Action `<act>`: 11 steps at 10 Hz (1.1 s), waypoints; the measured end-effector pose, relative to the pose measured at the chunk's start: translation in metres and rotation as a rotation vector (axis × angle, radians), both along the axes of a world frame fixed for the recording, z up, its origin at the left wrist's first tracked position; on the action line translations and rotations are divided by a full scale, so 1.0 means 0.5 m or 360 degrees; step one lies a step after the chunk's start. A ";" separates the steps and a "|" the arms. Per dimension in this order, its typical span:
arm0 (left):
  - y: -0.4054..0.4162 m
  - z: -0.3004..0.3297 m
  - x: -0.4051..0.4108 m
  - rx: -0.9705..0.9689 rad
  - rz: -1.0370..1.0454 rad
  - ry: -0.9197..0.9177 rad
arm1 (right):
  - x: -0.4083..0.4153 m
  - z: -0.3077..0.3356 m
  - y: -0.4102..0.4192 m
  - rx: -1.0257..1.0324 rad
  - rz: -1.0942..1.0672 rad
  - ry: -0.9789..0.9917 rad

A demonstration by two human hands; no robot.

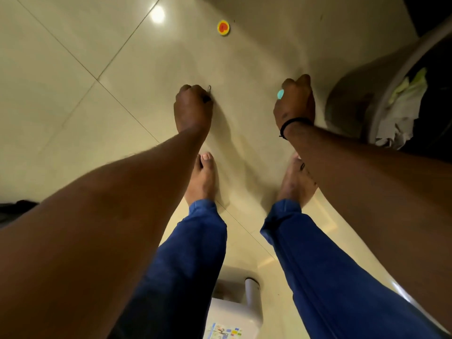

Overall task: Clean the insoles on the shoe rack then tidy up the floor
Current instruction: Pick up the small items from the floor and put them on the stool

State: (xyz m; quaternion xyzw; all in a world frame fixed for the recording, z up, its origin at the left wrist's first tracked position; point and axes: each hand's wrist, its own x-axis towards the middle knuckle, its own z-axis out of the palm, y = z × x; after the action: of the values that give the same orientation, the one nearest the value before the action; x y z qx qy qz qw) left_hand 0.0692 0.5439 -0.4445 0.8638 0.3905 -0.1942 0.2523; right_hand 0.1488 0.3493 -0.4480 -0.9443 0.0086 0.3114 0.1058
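Observation:
I stand bent over a beige tiled floor [73, 94], both arms reaching down. My left hand [193, 106] has its fingers curled round a small dark thing [208, 92] with a thin wire end poking out; what it is I cannot tell. My right hand [294, 101] is curled round a small turquoise object [280, 94] that shows at the thumb side. A round yellow cap with a red centre [223, 27] lies on the floor farther ahead. No insoles or shoe rack are in view.
A grey bin [391, 77] lined with a dark bag stands at the right, holding crumpled paper [401, 118] and a yellow-green scrap. My bare feet [203, 179] are on the tiles. A white stool [234, 302] stands behind my legs.

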 end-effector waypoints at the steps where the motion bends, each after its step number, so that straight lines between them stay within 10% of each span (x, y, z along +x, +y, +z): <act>1: 0.005 -0.001 0.004 -0.0088 0.0044 0.0016 | 0.003 0.003 0.008 -0.0004 0.0044 -0.0031; 6: -0.043 0.171 0.049 -0.0237 0.0099 0.0034 | -0.045 0.193 0.061 0.0130 0.0165 -0.0030; 11: -0.375 0.867 0.062 -0.0425 -0.0366 -0.0353 | -0.093 0.833 -0.250 0.0288 -0.0196 -0.0335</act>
State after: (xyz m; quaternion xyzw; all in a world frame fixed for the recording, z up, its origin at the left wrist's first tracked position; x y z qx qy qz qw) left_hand 0.1001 0.3564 -0.0111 0.8777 0.2299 -0.1754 0.3822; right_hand 0.1024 0.2243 -0.0315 -0.9561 0.0272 0.2030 0.2097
